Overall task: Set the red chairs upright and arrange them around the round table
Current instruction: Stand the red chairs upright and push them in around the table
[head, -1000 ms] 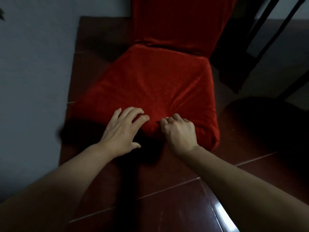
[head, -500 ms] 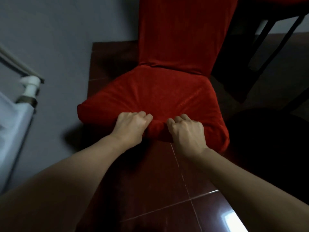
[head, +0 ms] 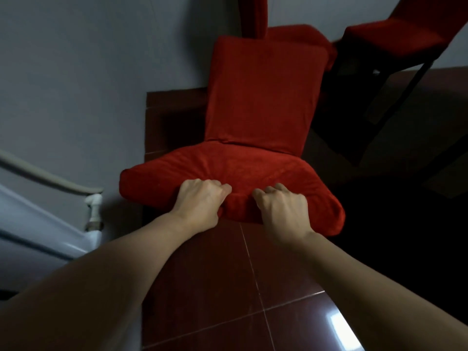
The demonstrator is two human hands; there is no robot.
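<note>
A red fabric-covered chair (head: 255,117) stands in front of me, seat toward me and backrest rising beyond. My left hand (head: 201,203) grips the front edge of the seat, fingers curled over the red cover. My right hand (head: 283,211) grips the same front edge a little to the right. Both forearms reach in from the bottom of the view. A second red chair (head: 385,39) shows at the upper right, tilted, with dark legs below it. Part of another red chair back (head: 253,16) shows at the top. The round table is not in view.
A grey wall (head: 88,84) runs along the left, close behind the chair. A white pipe with a fitting (head: 93,209) and a pale blue sloping surface (head: 33,229) sit at lower left. Glossy dark red floor tiles (head: 228,287) lie below my arms.
My left hand went from lying open on the seat to curling around its front edge. The view pulled back and up, so the whole backrest and the other chairs came into sight.
</note>
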